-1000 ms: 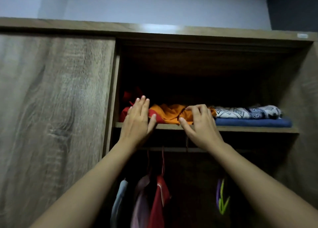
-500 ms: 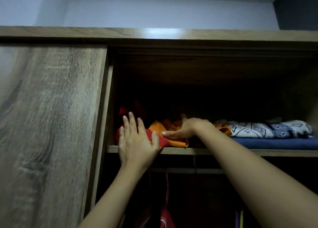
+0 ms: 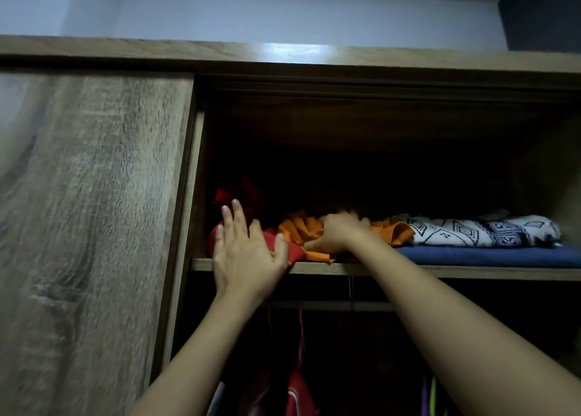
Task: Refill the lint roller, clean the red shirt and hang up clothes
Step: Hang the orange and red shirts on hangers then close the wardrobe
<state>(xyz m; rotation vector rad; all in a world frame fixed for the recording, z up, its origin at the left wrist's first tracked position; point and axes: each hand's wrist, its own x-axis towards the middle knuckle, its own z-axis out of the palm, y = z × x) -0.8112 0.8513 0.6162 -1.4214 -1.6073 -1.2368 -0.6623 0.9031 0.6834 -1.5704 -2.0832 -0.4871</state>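
Observation:
A red shirt (image 3: pixel 235 195) lies crumpled at the left end of the upper wardrobe shelf (image 3: pixel 408 271), partly under an orange garment (image 3: pixel 301 230). My left hand (image 3: pixel 248 252) lies flat against the red shirt's front fold with straight fingers. My right hand (image 3: pixel 339 230) reaches over the orange garment, its fingers curled into the cloth and blurred. No lint roller is in view.
A patterned white-and-navy cloth (image 3: pixel 484 230) lies on a folded blue cloth (image 3: pixel 490 257) at the shelf's right. A wooden sliding door (image 3: pixel 88 227) covers the left side. Below the shelf, a rail (image 3: pixel 333 305) carries hanging clothes, among them a red garment (image 3: pixel 298 396).
The view has tilted up, so the shelf sits lower in frame. My right hand has pushed farther back over the orange garment and curled into it. My left hand stays on the red shirt.

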